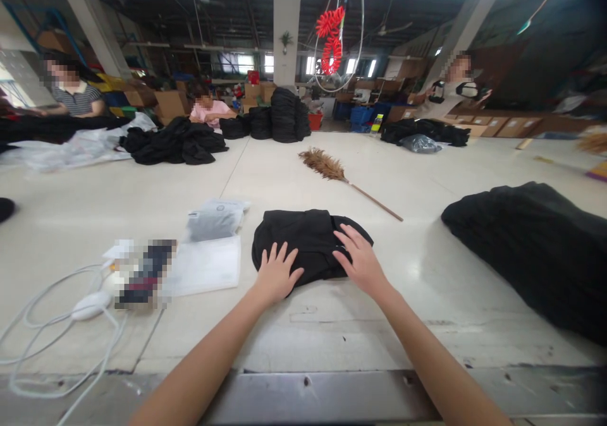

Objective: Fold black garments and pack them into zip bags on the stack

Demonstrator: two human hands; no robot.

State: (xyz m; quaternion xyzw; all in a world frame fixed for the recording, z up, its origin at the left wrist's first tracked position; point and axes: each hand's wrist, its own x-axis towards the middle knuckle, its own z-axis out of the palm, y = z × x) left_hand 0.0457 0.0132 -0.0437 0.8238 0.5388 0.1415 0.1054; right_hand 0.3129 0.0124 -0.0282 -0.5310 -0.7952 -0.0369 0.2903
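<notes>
**Pressing the folded garment flat**

Both hands, left hand and right hand, lie open, palms down on the folded black garment, gripping nothing. Folding seems nearly done; clear bags wait just left.

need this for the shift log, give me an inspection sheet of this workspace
surface: pale worktable, metal strip along the near edge
job's things: folded black garment lying in front of the person
clutter: clear plastic bags left of it; black garment heap at right; feather duster behind
grippers: left hand and right hand flat on the garment, fingers spread
cables: white cable looped at the near left, with a white adapter
surroundings: three other people seated at the far side, black garment stacks, cardboard boxes
</notes>
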